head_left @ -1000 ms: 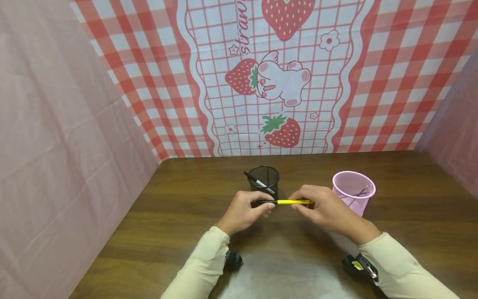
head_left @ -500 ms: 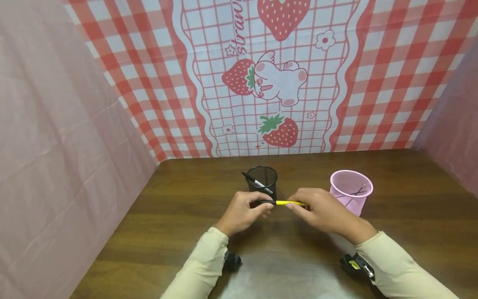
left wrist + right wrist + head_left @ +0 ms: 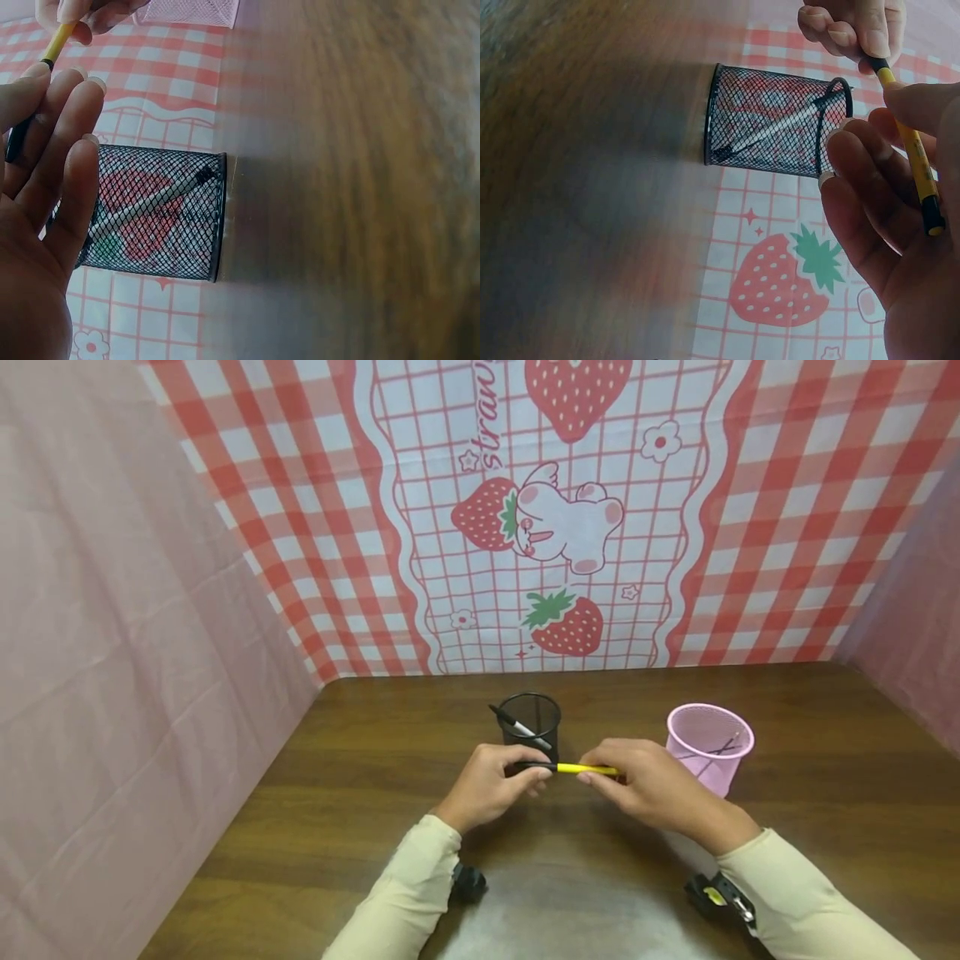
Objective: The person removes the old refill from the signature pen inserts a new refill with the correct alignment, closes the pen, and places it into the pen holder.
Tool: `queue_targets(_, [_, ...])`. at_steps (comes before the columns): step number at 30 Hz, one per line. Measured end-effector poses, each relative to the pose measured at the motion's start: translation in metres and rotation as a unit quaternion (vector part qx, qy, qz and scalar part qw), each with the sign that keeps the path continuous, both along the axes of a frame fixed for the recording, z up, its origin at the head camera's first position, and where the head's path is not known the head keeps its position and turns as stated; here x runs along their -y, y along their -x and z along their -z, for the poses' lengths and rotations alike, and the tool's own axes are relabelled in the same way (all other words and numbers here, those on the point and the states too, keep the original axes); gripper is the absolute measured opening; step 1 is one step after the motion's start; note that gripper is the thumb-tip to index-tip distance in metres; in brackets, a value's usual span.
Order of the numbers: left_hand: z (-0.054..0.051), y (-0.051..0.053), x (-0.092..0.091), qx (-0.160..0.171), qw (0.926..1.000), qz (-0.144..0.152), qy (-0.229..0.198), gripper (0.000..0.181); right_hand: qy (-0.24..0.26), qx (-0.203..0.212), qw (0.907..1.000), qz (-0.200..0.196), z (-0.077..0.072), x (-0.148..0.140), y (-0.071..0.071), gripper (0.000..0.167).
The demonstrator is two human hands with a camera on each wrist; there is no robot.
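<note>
Slim yellow-and-black plastic-looking pen (image 3: 568, 768): prob. light, stiff, slick, best finger-pinched as L hand (image 3: 483, 785) (9-o'clock end) & R hand (image 3: 647, 783) (3-o'clock side) do.

Since a second ago, the right hand (image 3: 656, 785) has shifted slightly along the yellow pen (image 3: 567, 768) toward the left hand (image 3: 486, 783).

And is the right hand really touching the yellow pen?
Touching. The right wrist view shows the right hand pinching the yellow pen, its thumb pressed right against the barrel.
</note>
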State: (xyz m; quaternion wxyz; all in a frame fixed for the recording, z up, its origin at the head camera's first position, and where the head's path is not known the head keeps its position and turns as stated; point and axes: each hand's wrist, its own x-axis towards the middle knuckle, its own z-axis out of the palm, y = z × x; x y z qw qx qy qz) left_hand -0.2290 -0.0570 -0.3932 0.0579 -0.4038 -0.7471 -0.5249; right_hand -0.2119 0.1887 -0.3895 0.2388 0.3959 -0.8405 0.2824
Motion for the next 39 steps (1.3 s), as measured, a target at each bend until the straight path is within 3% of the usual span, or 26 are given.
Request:
queue_targets(4, [0.015, 0.011, 0.001, 0.008, 1.0, -0.001, 0.0, 0.009, 0.009, -0.007, 0.9999, -0.003, 0.001, 0.0, 0.0, 0.016])
queue_targets(8, [0.02, 0.015, 0.002, 0.004, 1.0, 0.004, 0.0, 0.009, 0.016, -0.011, 0.9998, -0.006, 0.001, -0.001, 0.0, 0.021])
queue_targets(23, [0.018, 0.014, 0.003, 0.013, 0.9998, 0.013, -0.001, 0.011, 0.017, -0.021, 0.9996, 0.004, 0.003, 0.0, 0.002, 0.022])
queue_targets(33, [0.019, 0.015, 0.002, 0.007, 0.9998, 0.02, -0.005, 0.012, -0.025, 0.041, 0.9972, 0.057, 0.0, 0.002, -0.002, 0.017])
queue_targets(39, [0.02, 0.014, 0.001, 0.003, 0.9997, 0.023, -0.007, 0.01, -0.031, 0.027, 0.9978, 0.052, 0.0, 0.002, -0.003, 0.006])
